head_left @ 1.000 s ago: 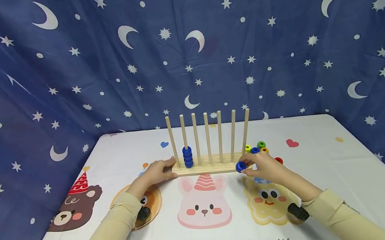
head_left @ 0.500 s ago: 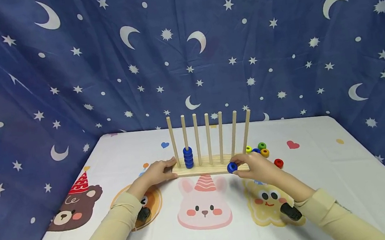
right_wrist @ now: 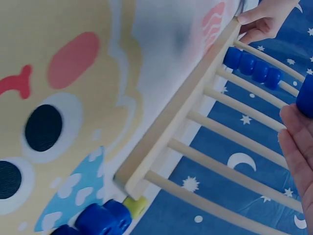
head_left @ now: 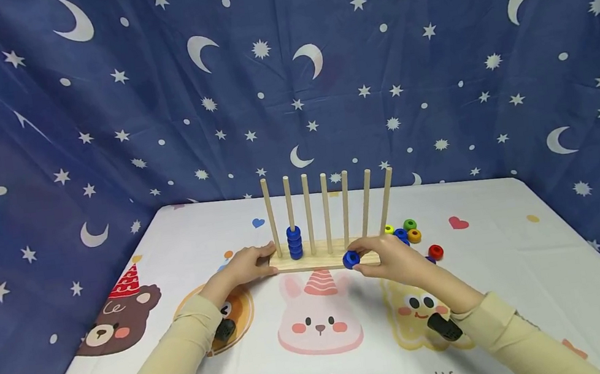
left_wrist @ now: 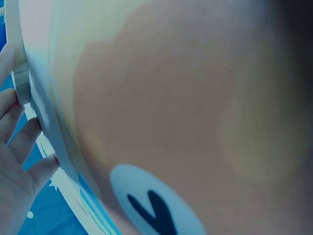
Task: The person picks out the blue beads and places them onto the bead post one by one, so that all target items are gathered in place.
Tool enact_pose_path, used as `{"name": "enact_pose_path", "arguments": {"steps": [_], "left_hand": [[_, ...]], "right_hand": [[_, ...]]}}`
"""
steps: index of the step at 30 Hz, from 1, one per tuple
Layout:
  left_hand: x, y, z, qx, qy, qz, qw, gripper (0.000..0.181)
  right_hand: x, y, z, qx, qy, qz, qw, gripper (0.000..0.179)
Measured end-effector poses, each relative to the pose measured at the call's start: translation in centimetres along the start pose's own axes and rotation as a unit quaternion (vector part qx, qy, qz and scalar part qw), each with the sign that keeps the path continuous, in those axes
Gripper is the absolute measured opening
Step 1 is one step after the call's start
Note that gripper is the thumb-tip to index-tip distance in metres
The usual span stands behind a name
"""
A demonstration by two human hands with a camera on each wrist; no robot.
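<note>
A wooden peg stand (head_left: 309,264) with a row of upright pegs stands on the table. Several blue beads (head_left: 295,243) are stacked on its second peg from the left. My left hand (head_left: 239,268) grips the stand's left end, thumb at the front and fingers behind. Between the thumb and fingers of my right hand (head_left: 397,259) is a blue bead (head_left: 350,259), held low in front of the stand's right half. In the right wrist view that bead (right_wrist: 307,98) is cut off by the image edge. The left wrist view catches my left fingers (left_wrist: 29,132) by the stand's end.
Loose beads lie right of the stand: green (head_left: 409,224), orange (head_left: 414,236), yellow (head_left: 389,229), red (head_left: 436,252) and blue (head_left: 400,234). A printed white cloth (head_left: 232,367) covers the table. Behind hangs a blue curtain (head_left: 247,113) with moons and stars.
My right hand has moved left along the front of the stand, carrying the blue bead. More of the loose beads show now. My left hand stays at the stand's end.
</note>
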State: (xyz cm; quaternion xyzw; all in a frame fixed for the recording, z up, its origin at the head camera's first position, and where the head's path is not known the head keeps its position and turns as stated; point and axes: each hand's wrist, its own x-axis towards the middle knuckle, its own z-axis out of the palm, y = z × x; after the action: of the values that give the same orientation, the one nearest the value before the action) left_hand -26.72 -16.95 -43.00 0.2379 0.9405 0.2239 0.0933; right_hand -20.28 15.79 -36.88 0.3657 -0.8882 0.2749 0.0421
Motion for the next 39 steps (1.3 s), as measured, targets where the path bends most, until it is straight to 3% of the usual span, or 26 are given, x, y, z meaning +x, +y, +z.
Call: {"name": "enact_pose_path", "arguments": {"steps": [17, 28, 32, 39], "left_hand": [[0.2, 0.4, -0.6, 0.015, -0.003, -0.005, 0.9999, 0.063], [0.0, 0.3, 0.0, 0.003, -0.002, -0.01, 0.9999, 0.064], [0.2, 0.4, 0.1, 0.003, 0.0, 0.001, 1.0, 0.064], [0.0, 0.2, -0.1, 0.002, -0.001, -0.005, 1.0, 0.064]], "right_hand": [[1.0, -1.6, -0.3, 0.01, -0.012, -0.014, 0.9998, 0.028], [2.4, -2.4, -0.3, 0.025, -0.035, -0.032, 0.9985, 0.021], [2.7, -2.5, -0.2, 0.027, -0.023, -0.036, 0.9987, 0.023], [3.5, -2.6, -0.4, 0.031, 0.022, -0.056, 0.9977, 0.027]]}}
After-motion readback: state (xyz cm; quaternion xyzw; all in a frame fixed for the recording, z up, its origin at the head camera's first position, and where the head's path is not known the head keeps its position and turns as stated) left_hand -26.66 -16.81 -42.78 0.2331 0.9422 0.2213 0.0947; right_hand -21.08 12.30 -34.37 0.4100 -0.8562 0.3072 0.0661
